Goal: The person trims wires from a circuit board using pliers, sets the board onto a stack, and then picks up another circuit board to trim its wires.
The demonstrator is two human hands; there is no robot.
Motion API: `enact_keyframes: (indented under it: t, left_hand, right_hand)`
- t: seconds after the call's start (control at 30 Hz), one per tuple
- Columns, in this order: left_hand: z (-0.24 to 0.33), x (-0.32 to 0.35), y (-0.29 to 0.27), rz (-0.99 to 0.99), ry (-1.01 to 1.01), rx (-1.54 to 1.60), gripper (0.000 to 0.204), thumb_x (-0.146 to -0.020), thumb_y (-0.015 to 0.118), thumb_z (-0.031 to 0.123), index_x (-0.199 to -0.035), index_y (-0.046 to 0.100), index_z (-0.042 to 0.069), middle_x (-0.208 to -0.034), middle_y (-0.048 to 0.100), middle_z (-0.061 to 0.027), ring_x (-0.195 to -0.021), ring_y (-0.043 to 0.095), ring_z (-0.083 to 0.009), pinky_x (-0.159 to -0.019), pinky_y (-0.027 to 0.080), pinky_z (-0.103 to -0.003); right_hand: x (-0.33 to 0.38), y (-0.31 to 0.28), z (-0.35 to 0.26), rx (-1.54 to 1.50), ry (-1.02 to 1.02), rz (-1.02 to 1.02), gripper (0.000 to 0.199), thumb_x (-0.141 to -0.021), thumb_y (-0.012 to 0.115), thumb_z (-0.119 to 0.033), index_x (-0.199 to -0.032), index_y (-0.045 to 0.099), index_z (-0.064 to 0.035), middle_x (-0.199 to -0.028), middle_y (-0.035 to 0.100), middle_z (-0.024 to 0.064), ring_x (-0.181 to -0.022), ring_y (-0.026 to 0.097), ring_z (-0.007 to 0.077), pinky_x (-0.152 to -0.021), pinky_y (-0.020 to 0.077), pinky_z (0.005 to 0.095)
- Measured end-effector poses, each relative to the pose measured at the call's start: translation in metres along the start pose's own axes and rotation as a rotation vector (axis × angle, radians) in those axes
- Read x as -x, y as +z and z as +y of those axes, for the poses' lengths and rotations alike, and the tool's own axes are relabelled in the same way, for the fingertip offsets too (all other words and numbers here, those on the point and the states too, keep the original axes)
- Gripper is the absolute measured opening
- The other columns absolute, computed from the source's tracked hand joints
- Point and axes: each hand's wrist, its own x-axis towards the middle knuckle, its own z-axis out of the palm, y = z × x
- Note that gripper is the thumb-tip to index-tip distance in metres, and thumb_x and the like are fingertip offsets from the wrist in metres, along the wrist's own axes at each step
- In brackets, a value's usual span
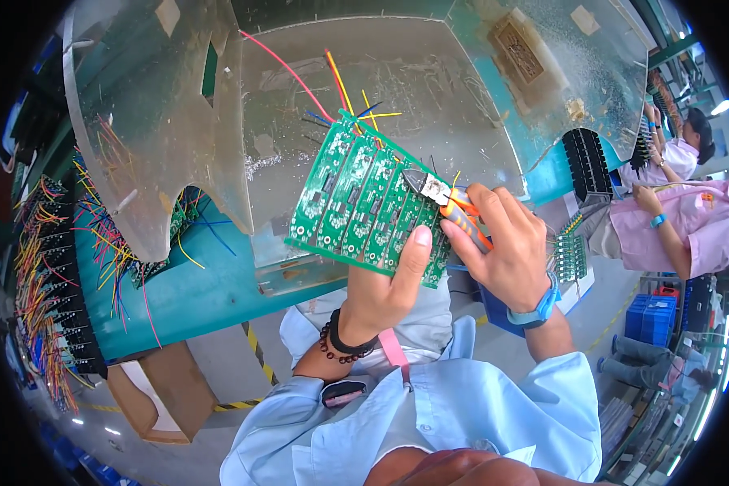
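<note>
A: Far left: racks of boards with coloured wires (44, 267). Beside them, a teal bench (194, 300) under a scratched clear shield (316, 105). Below, a cardboard box (150, 393).

B: Centre?

A: Green circuit board panel (356, 202), held up over the bench, tilted, red and yellow leads trailing from its upper edge. Gripped at the lower edge by the left hand (385, 287), thumb pressed flat on the face. Bead bracelet on that wrist.

B: Further right?

A: Right hand (506, 247), closed around orange-handled side cutters (445, 198); tips against the panel's right edge. Blue wristband (539, 308). Far right: another person in pink (688, 223), seated well apart.
</note>
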Motion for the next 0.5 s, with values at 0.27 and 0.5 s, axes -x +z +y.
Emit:
enact_keyframes:
  t: [0.27,0.5]
  left_hand:
    - [-0.004,0.0,0.004,-0.006,0.072,0.032,0.027,-0.102,0.059,0.006,-0.126,0.065,-0.006,-0.12,0.069,-0.0167,-0.106,0.067,-0.028,-0.093,0.05,-0.04]
    - [-0.005,-0.001,0.003,-0.023,0.096,-0.012,0.028,-0.102,0.06,0.006,-0.126,0.065,-0.006,-0.121,0.069,-0.018,-0.108,0.066,-0.0303,-0.094,0.05,-0.041]
  right_hand:
    - [-0.01,-0.004,0.0,0.017,-0.073,0.144,0.044,-0.08,0.085,-0.023,-0.114,0.066,-0.0021,-0.093,0.065,0.0112,-0.079,0.065,0.0307,-0.068,0.0522,0.0411]
    - [-0.013,-0.007,-0.008,0.033,-0.046,0.106,0.043,-0.08,0.084,-0.02,-0.114,0.065,-0.0013,-0.096,0.066,0.0129,-0.085,0.066,0.033,-0.073,0.0532,0.0425]
